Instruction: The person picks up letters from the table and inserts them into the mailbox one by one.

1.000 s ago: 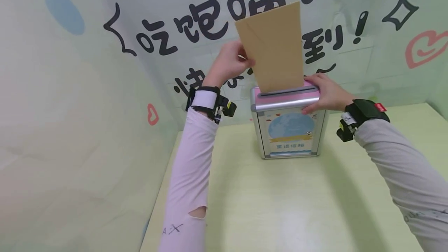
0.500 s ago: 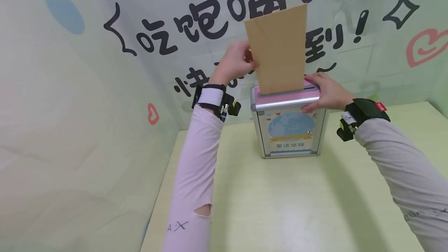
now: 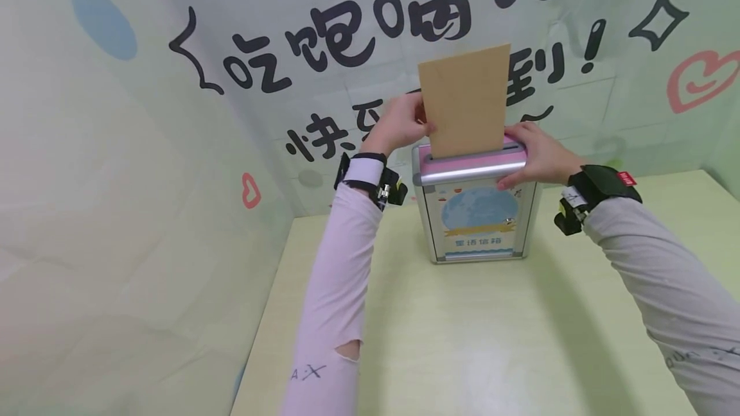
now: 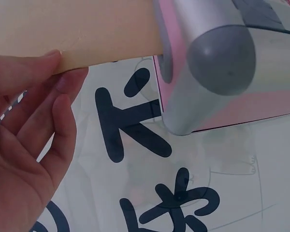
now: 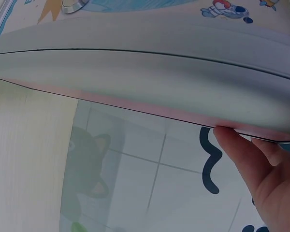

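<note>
A brown kraft envelope (image 3: 467, 103) stands upright in the head view, its lower end inside the slot on top of a pink and silver letter box (image 3: 478, 220). My left hand (image 3: 401, 124) pinches the envelope's left edge between thumb and fingers, just above the box. In the left wrist view the thumb lies on one face of the envelope (image 4: 101, 34), the fingers behind it. My right hand (image 3: 543, 154) grips the right end of the box lid, thumb in front and fingers over the top. The part of the envelope inside the box is hidden.
The box stands on a pale wooden table (image 3: 451, 332), near its back edge. Behind it rises a wall sheet (image 3: 347, 95) printed with large black characters and pink hearts. A pale wall covering (image 3: 127, 223) borders the table on the left.
My left hand has moved down and to the right with the envelope, which has sunk deeper into the slot and stands lower. My right hand and the box have stayed in place.
</note>
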{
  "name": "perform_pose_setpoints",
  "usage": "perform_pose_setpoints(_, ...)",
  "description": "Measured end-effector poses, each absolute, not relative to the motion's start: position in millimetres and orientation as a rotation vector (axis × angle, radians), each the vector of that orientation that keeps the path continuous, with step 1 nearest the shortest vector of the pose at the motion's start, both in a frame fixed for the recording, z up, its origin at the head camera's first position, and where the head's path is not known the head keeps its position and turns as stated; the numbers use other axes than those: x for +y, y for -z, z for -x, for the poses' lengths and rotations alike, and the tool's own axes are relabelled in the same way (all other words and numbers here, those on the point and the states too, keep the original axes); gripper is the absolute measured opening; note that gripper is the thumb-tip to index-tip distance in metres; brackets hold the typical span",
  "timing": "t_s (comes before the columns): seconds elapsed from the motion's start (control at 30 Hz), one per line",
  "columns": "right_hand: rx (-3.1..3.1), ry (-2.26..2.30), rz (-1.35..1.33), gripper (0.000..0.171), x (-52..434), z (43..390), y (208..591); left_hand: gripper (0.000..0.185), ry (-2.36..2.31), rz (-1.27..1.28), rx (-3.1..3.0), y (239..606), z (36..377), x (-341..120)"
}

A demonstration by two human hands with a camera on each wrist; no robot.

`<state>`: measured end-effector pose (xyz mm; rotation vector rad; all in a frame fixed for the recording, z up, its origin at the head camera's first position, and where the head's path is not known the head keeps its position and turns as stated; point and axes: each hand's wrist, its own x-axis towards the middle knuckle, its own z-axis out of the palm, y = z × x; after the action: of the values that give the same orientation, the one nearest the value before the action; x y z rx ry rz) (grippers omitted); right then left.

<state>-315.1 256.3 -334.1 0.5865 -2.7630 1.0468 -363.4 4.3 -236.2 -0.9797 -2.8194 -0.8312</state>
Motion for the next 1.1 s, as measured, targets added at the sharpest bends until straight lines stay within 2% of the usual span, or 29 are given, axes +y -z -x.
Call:
perform_pose_setpoints(0.4,-2.763,-1.061,-0.613,0.096,255.6,312.6,329.9,0.026,0.889,0.974,-2.848,250.0,364.6,5.9)
perform_pose_setpoints(0.8,-2.771,-1.065,-0.606,0.096,257.5,311.9,329.5,0.024,0.902,0.989,-2.85,263.6,366.0,7.7)
perform_pose_setpoints(0.87,-2.772,-1.073,-0.596,0.094,257.4,311.4,329.4,0.035,0.942,0.988,-2.849,266.2,366.5,6.2)
perform_pose_setpoints(1.03,-2.786,-1.066,-0.573,0.097,257.2,311.2,329.5,0.094,0.971,0.871,-2.919,269.3,364.5,-2.6)
perform_pose_setpoints(1.1,-2.794,-1.05,-0.565,0.101,258.1,310.9,329.6,0.101,0.944,0.835,-2.948,269.9,363.6,-6.9)
